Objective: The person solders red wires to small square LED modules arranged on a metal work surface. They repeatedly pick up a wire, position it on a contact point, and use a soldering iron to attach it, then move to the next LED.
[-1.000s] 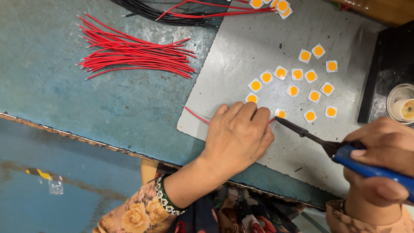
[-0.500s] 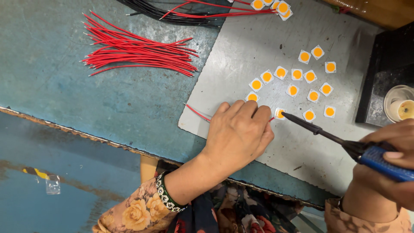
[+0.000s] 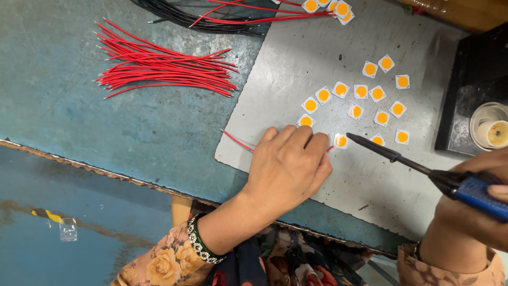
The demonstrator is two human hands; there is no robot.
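Resting on the grey metal sheet [image 3: 338, 180], a small square white chip with a round orange centre [image 3: 341, 141] lies just beside the fingertips of the left hand [image 3: 288, 167]. That hand lies palm down with its fingers together, pinching a thin red wire [image 3: 239, 142] whose free length runs out to the left across the sheet's edge, while a short red end shows near the chip. The dark pointed tip of a soldering iron with a blue handle [image 3: 423, 170] sits just right of the same chip; whether it touches cannot be told. The right hand [image 3: 479, 206] is wrapped closed around the blue handle at the picture's right edge. More of the same orange-centred white squares [image 3: 370, 98] lie scattered on the sheet above. On the worn blue tabletop [image 3: 106, 132] to the left lies a bundle of cut red wires [image 3: 164, 69], and a bunch of black wires [image 3: 180, 16] lies above it. A small white cup [image 3: 489, 132] stands on a black block [image 3: 465, 90] at the right.
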